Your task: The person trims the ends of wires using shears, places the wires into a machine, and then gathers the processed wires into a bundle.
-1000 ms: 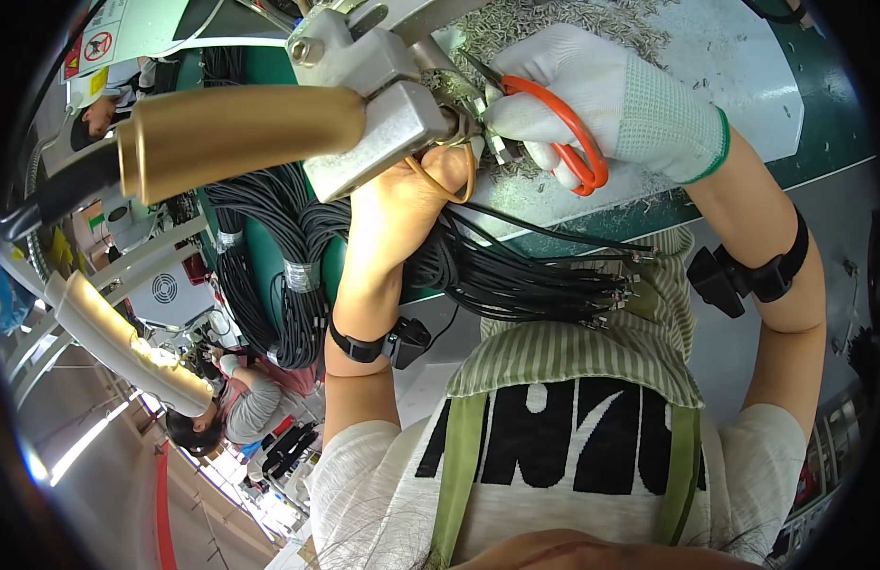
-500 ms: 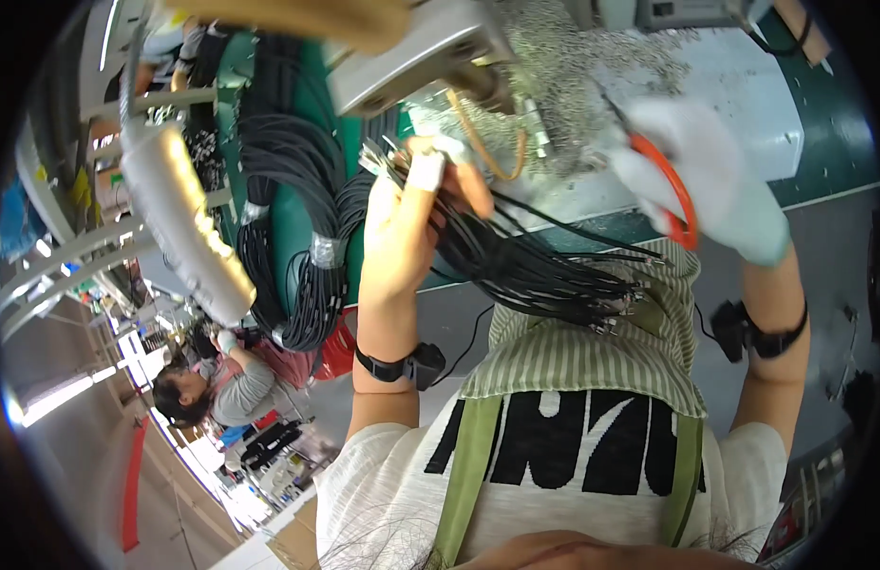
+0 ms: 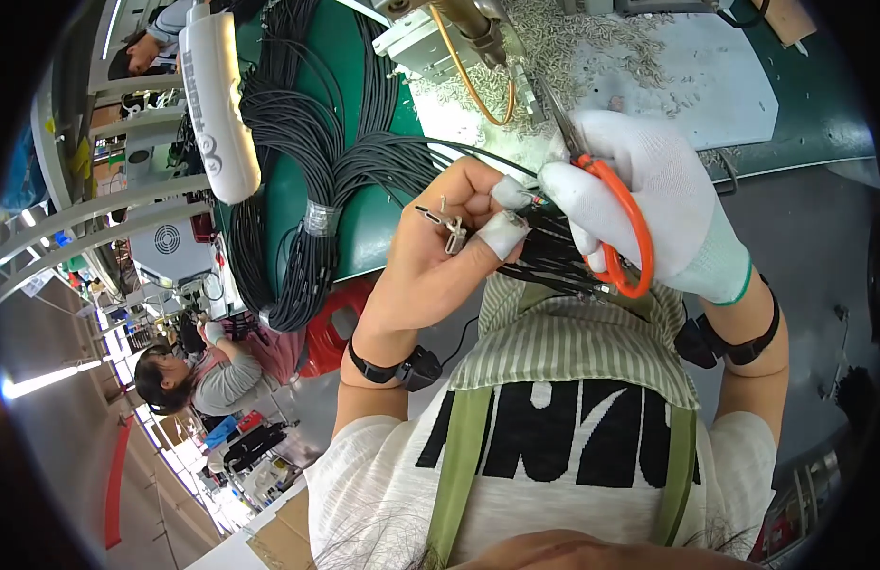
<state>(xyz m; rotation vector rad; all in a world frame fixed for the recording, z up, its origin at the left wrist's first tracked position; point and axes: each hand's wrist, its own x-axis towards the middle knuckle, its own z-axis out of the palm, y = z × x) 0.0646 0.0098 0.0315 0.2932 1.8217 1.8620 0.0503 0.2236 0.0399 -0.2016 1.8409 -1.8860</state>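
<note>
Two hands are showing: one bare left hand [image 3: 430, 256] and one white-gloved right hand [image 3: 663, 214]. One pair of orange-handled scissors [image 3: 606, 214] is showing, two taped fingertips [image 3: 506, 233], two black wristbands [image 3: 392, 366], and one other person [image 3: 188, 375] left of the green desk [image 3: 340, 104].

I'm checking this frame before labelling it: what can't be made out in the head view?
- Scissors: blade tips, hidden behind the right hand.
- Black cables: their ends, covered by both hands.
- Small metal part in the left hand: too small to identify.
- Machine: cut off by the top edge.
</note>
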